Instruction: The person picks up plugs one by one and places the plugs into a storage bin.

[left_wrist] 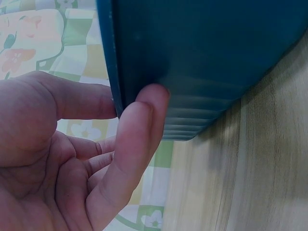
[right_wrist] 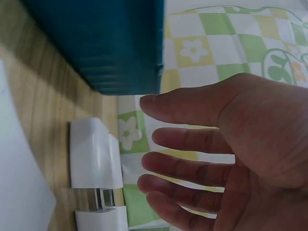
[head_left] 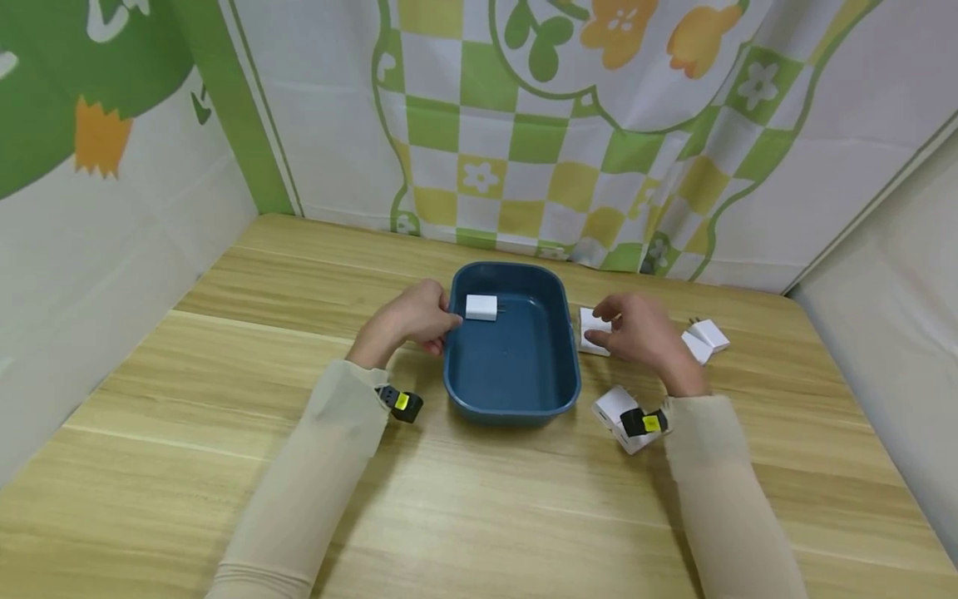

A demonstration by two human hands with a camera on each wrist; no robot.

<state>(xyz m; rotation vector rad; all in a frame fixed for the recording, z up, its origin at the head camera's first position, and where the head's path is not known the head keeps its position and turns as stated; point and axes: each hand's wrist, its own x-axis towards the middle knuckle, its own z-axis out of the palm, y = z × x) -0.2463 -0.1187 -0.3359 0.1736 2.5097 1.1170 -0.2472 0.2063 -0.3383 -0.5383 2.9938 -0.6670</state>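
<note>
On the wooden table (head_left: 224, 466), the blue tray (head_left: 516, 399) is being pinched by the left hand (head_left: 407, 320) at frame centre, while a white charger (head_left: 595, 333) is being approached by the wide-spread right hand (head_left: 644, 333), best closed squarely.

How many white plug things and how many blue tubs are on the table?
Blue tub: 1
White chargers: 5 showing, one of them inside the tub; the right hand may hide more
Total: 6
</note>
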